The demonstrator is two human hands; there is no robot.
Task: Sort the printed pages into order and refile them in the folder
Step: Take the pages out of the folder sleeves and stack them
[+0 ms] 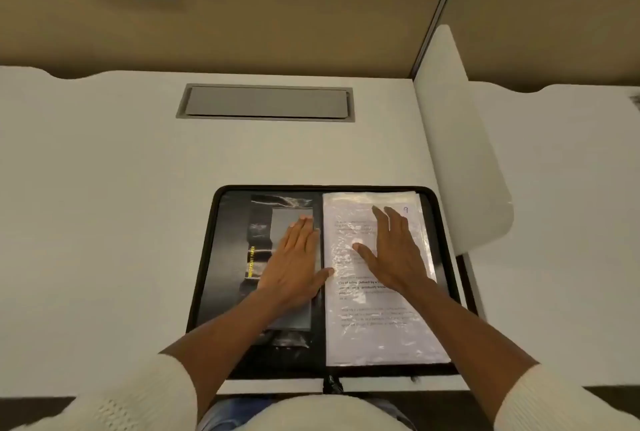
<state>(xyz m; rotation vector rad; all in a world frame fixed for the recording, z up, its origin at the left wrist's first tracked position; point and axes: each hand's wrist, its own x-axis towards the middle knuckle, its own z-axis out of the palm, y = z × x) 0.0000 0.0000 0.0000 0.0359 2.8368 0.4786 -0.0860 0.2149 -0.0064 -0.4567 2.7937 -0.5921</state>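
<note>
Black zip folder (221, 257) lies open at the white desk's (104, 188) near edge. Its plastic-sleeved printed pages (374, 333), marked "9", run near-far on the right half. The left hand (298, 264) lies flat, fingers straight, beside yellow "IMPORTANT PAPER"; the right hand (394, 250) lies flat, fingers spread, on the pages.

Black zip folder (225, 257) lies open and flat, near centre. Its right half carries the printed pages (374, 337), stacked in glossy clear sleeves, top sheet marked 9 at its far right corner.
</note>
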